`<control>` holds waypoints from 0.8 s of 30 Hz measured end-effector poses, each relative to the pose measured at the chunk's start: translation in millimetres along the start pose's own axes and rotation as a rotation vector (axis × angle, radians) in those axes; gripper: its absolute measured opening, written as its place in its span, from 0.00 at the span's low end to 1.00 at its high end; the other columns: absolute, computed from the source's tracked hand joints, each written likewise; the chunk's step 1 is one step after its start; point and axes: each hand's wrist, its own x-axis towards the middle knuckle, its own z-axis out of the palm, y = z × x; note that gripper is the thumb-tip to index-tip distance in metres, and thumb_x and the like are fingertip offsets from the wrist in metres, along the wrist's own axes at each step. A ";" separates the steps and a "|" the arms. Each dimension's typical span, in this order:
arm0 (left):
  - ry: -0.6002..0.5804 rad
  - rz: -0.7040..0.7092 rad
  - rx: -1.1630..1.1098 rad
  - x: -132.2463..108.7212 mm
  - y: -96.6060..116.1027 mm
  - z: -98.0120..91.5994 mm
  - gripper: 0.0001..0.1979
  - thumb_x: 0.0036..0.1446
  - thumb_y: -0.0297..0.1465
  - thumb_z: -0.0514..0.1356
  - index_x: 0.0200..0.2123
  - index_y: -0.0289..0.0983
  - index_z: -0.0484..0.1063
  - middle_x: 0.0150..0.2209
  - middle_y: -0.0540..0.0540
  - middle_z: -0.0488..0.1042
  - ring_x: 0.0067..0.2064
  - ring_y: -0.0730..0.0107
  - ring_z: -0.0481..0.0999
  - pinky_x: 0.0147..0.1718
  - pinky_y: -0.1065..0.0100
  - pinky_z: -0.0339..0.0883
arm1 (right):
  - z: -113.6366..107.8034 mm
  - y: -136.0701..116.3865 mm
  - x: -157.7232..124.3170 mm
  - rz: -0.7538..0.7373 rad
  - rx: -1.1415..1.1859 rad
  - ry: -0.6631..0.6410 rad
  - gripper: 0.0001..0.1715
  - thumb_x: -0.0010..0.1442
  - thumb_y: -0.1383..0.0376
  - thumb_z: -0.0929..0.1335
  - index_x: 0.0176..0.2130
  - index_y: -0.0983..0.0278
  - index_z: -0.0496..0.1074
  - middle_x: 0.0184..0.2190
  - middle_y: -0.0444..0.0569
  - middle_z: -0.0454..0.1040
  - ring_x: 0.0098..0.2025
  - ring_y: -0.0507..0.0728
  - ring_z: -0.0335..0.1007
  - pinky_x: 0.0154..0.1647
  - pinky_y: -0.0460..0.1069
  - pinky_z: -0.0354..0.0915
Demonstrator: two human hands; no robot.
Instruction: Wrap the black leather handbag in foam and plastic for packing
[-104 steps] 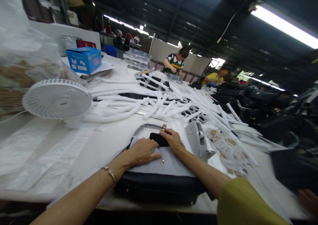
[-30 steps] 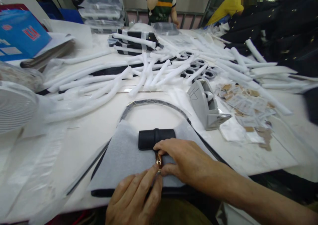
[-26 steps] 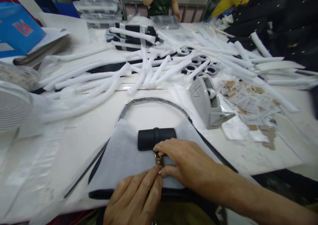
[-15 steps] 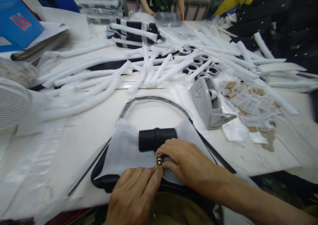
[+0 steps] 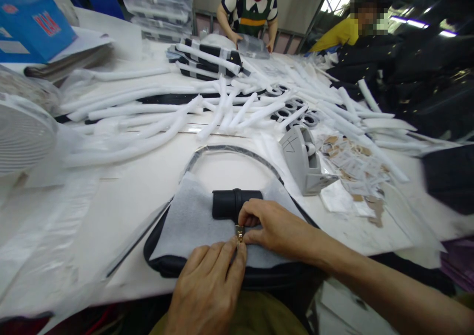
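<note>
Works at the near edge of the table (image 5: 148, 177), on a bag (image 5: 163, 265) lying flat under a grey sheet (image 5: 185, 221). Pinches the gold clasp (image 5: 240, 232) with the right hand (image 5: 276, 229), thumb and forefinger narrow around it, just below the black roll (image 5: 231, 203). Touches the clasp from below with the left hand (image 5: 207, 290), fingers straight and together; cannot tell if gripping. Seems partly done: sheet already laid, handle (image 5: 229, 150) spread out behind. Probably left to finish: the clasp itself, with both hands on it.
</note>
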 end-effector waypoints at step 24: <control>0.096 -0.077 -0.073 -3.1 1.3 13.5 0.20 0.65 0.22 0.44 0.44 0.34 0.76 0.47 0.42 0.78 0.48 0.63 0.74 0.47 0.62 0.63 | 2.2 0.8 29.3 0.432 0.213 -0.260 0.08 0.43 0.73 0.68 0.27 0.62 0.67 0.17 0.38 0.71 0.20 0.50 0.70 0.18 0.41 0.57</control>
